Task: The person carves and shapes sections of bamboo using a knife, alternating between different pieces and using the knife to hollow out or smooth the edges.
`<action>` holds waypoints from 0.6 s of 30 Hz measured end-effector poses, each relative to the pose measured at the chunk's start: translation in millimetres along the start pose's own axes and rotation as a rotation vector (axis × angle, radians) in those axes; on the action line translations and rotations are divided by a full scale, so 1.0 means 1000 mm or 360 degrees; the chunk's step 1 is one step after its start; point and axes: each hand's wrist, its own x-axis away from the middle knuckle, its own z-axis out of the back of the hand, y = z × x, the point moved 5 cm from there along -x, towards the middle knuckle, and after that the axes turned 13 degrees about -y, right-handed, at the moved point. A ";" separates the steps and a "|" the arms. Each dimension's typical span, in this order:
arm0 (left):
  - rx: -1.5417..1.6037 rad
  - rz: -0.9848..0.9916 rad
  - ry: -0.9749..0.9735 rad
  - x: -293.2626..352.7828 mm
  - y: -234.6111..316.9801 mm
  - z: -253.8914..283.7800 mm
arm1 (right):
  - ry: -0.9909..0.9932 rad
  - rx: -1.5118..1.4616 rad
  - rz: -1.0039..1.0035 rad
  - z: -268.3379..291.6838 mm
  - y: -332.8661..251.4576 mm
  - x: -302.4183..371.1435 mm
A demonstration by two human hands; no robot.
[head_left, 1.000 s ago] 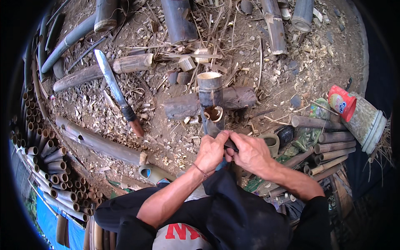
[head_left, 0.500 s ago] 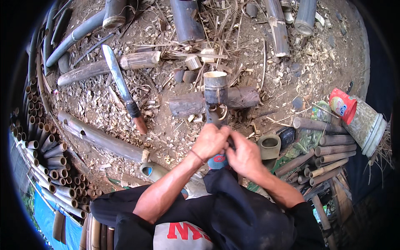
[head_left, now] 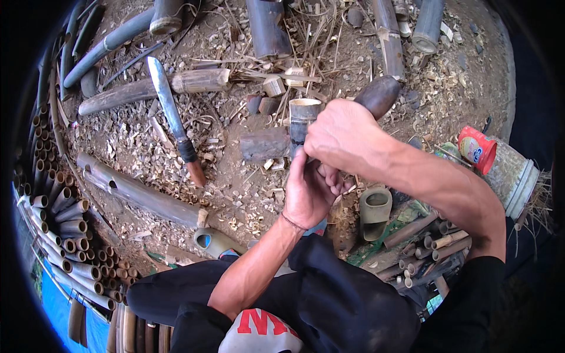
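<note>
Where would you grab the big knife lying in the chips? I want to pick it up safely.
Take the knife by its dark and reddish handle, the end nearer the person. Come from above; the bare blade points away and lies flat, so the handle is clear all round.

the bamboo cup in front of me is grey-green with a pale rim, set on a dark grey-brown log. my machete has a dull grey blade, black collar and reddish-brown handle. a red tin carries blue and white markings.
</note>
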 end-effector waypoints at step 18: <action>-0.3174 0.0612 0.1028 0.124 0.088 -0.014 | 0.0507 -0.3613 -0.0061 -0.099 -0.102 -0.052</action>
